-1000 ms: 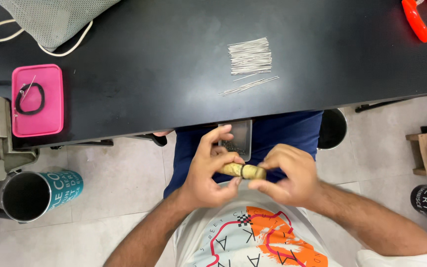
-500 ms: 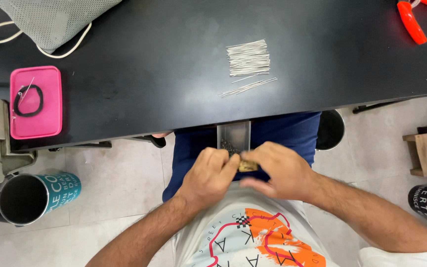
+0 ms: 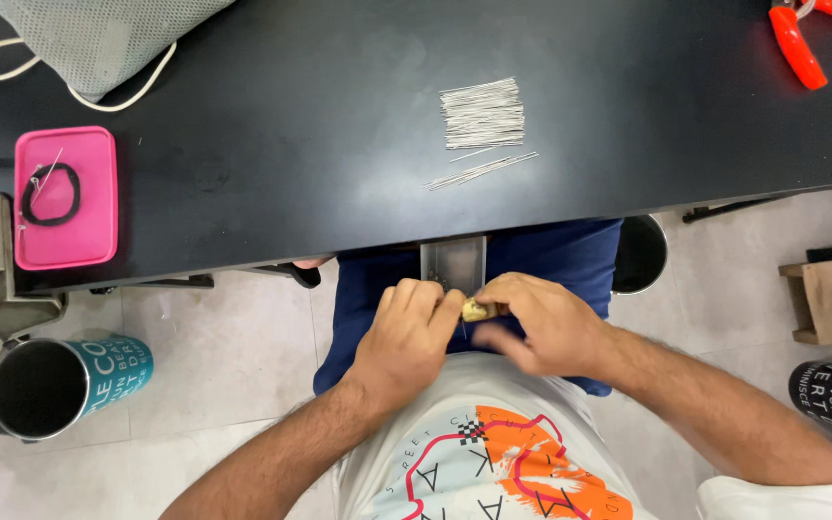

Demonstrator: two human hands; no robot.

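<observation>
Both my hands meet over my lap, just below the black table (image 3: 320, 125). My left hand (image 3: 406, 332) and my right hand (image 3: 536, 323) together pinch a small tan, cork-like piece (image 3: 475, 310), mostly hidden by the fingers. A thin pin seems to point down from it. Right behind the hands a small grey metal tray (image 3: 455, 263) rests on my blue trousers. On the table lies a neat bundle of thin metal pins (image 3: 481, 113), with a few loose pins (image 3: 479, 171) beside it.
A pink case (image 3: 89, 207) with a black hair band (image 3: 51, 194) lies at the table's left. Grey mesh bag (image 3: 98, 34) with a white cord sits at the back left, red-handled pliers (image 3: 796, 39) at the back right. A teal cup (image 3: 60, 383) stands on the floor.
My hands have closed together over the tan piece, which showed as a longer roll between them a second ago. Now only its end shows.
</observation>
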